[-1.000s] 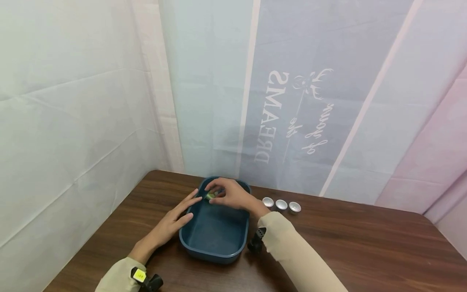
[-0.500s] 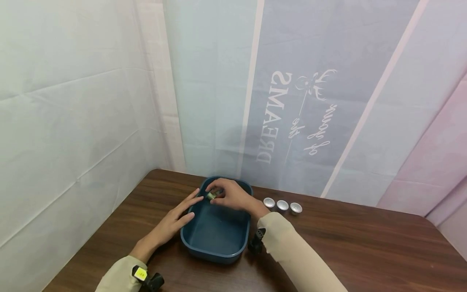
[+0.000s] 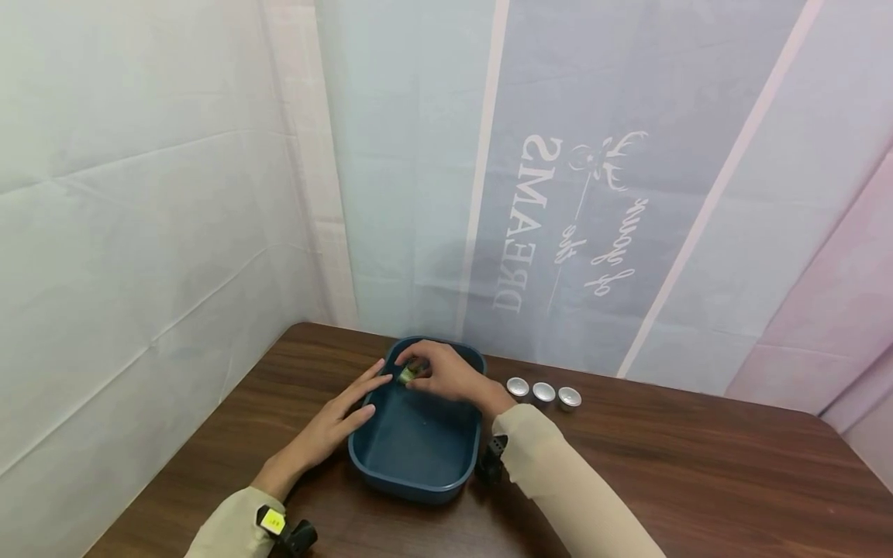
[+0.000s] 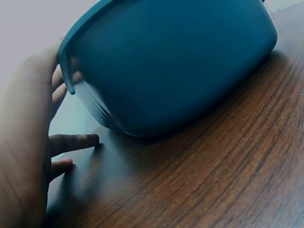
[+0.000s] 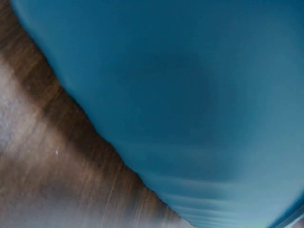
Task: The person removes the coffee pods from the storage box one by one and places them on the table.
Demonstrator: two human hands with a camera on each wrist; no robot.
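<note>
Slight drift of the head view is the only movement seen since the earlier frame. Left hand [image 3: 333, 422]: fingers extended, released, against the left rim of the blue plastic basin [image 3: 422, 446]. Right hand [image 3: 449, 373]: fingertips grasping a small green object [image 3: 408, 376] inside the basin's far-left part. 3 silver-topped cups [image 3: 544, 393]: right of the basin.

Left hand [image 3: 328, 425] outstretched — right hand [image 3: 449, 373] arched (its fingers [image 3: 414, 351] bent).
</note>
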